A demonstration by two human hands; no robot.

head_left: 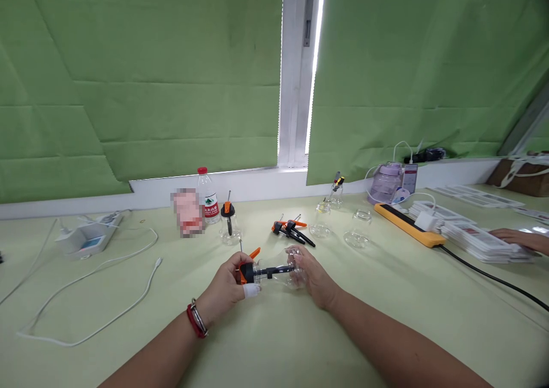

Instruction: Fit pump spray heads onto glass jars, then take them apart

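Observation:
A clear glass bottle (281, 266) lies sideways between my hands, above the table. My left hand (229, 282) is closed on a black and orange bottle cap (247, 273) at the bottle's mouth; a black tube runs from the cap into the bottle. White tape wraps my left thumb. The fingers of my right hand (315, 276) curl around the bottle's wide base. Two more caps with orange levers and black handles (294, 230) lie just beyond. A capped glass bottle (230, 230) stands behind my left hand.
Uncapped glass bottles (357, 236) stand at the back, one holding screwdrivers (338, 183). A red-capped water bottle (209, 202) is at back left, near a white cable (96, 270). To the right are an orange power strip (407, 225), stacked white panels (480, 242) and another person's hand (521, 239).

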